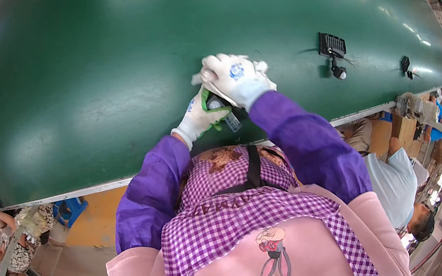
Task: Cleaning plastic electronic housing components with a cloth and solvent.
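Over the desk (104,70), near its six-o'clock edge, the left hand (196,120) has its fingers wrapped round the device (215,104), probably steadying it for the right hand (237,77), curled across toward one o'clock, its grip impossible to tell, while a lamp (332,44) and a farther lamp (406,65) lie toward three o'clock.

I have room to pass across the green tabletop (76,74) through the upper left. At right, a black finned fixture (332,44) and, farther right, a smaller black fixture (406,65) obstruct me; at centre, my right hand (237,75) blocks my left hand (197,117) going upward.
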Action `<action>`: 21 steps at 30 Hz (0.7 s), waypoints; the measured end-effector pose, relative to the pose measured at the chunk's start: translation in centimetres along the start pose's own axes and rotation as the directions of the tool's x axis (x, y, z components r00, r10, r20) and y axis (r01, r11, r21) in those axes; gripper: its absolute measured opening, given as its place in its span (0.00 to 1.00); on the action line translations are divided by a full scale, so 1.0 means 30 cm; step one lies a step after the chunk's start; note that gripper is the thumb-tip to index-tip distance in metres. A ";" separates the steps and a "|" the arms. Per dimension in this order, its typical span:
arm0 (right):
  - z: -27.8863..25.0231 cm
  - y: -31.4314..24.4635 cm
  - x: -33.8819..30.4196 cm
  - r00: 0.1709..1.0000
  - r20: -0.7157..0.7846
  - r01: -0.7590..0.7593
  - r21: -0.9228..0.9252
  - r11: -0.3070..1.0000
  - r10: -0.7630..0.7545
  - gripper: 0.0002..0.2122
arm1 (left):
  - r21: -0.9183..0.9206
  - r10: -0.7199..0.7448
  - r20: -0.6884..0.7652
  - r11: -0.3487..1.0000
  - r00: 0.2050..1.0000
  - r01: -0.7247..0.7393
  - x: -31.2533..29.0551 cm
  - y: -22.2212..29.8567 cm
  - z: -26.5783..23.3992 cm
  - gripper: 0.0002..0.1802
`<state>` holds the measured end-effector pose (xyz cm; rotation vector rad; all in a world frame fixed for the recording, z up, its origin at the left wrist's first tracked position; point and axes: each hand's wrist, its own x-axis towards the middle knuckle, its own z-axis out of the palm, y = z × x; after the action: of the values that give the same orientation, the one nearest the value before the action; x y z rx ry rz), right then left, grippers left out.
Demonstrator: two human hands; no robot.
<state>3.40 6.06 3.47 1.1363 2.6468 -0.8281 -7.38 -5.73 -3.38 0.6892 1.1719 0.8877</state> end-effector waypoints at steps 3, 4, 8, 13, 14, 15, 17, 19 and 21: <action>-0.013 -0.020 -0.071 1.000 0.019 -0.017 -0.062 0.998 0.019 0.13 | -0.137 -0.070 -0.030 0.988 0.997 0.065 -0.037 0.018 0.014 0.39; -0.028 -0.025 -0.129 0.998 0.062 0.002 -0.107 0.994 0.005 0.14 | -0.240 -0.034 -0.073 0.971 0.997 0.015 -0.047 -0.004 0.015 0.40; 0.062 0.105 -0.338 0.996 0.003 0.092 -0.047 0.995 -0.092 0.13 | -0.215 0.012 -0.005 0.976 1.000 -0.013 -0.037 0.039 0.028 0.48; 0.104 0.180 -0.286 0.991 -0.064 -0.113 0.105 0.988 0.120 0.12 | -0.260 -0.049 0.017 0.964 0.999 0.052 -0.033 0.042 0.010 0.47; 0.100 0.196 -0.277 0.969 -0.070 -0.221 0.172 0.960 0.236 0.12 | -0.255 -0.081 0.012 0.964 0.997 0.081 -0.030 0.049 0.011 0.46; 0.096 0.207 -0.269 0.962 -0.117 -0.230 0.141 0.963 0.247 0.12 | -0.250 -0.111 0.007 0.962 0.994 0.110 -0.027 0.056 0.012 0.46; 0.089 0.213 -0.229 0.950 -0.081 -0.290 0.128 0.949 0.301 0.13 | -0.288 -0.115 0.034 0.950 0.993 0.120 -0.025 0.074 0.011 0.45; 0.070 0.190 -0.170 0.932 -0.047 -0.351 0.144 0.925 0.360 0.14 | -0.324 -0.118 0.048 0.937 0.992 0.128 -0.028 0.080 0.006 0.44; -0.010 0.115 -0.109 0.922 -0.038 -0.373 0.173 0.912 0.384 0.14 | -0.305 -0.113 0.026 0.945 0.993 0.116 -0.025 0.074 0.013 0.44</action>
<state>8.16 6.11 3.34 1.6808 2.3209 -0.9481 -7.60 -5.29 -1.06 0.3677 1.0270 0.9417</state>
